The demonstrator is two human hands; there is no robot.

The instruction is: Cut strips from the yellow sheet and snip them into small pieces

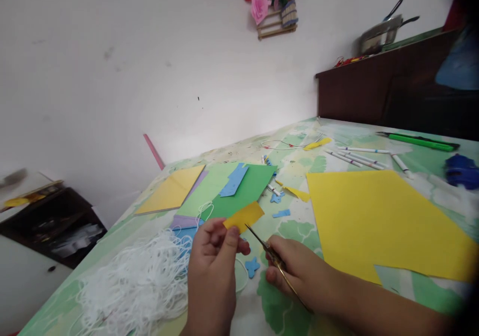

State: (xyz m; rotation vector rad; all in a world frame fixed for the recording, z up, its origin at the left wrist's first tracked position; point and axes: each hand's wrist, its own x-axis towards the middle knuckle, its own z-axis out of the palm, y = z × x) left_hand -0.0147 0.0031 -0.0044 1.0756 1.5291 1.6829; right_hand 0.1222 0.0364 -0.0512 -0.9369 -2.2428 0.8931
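Observation:
Between thumb and fingers, my left hand (217, 261) pinches a small yellow paper strip (245, 215) above the table. A pair of scissors (277, 261) is gripped in my right hand (299, 271), its tip pointing up and left at the strip's lower edge. Whether the blades are cutting into the paper I cannot tell. Below the hands, a small blue flower-like cutout (252, 267) lies on the tablecloth. A heap of white string (134, 281) sits left of my left hand.
A large yellow sheet (374, 216) with a notched edge lies at right. Green sheets (239, 188) carry a blue scrap (235, 180). Farther back are white pens (355, 156), a green cutter (421, 141) and a dark blue object (461, 170). A white wall (149, 66) borders the table.

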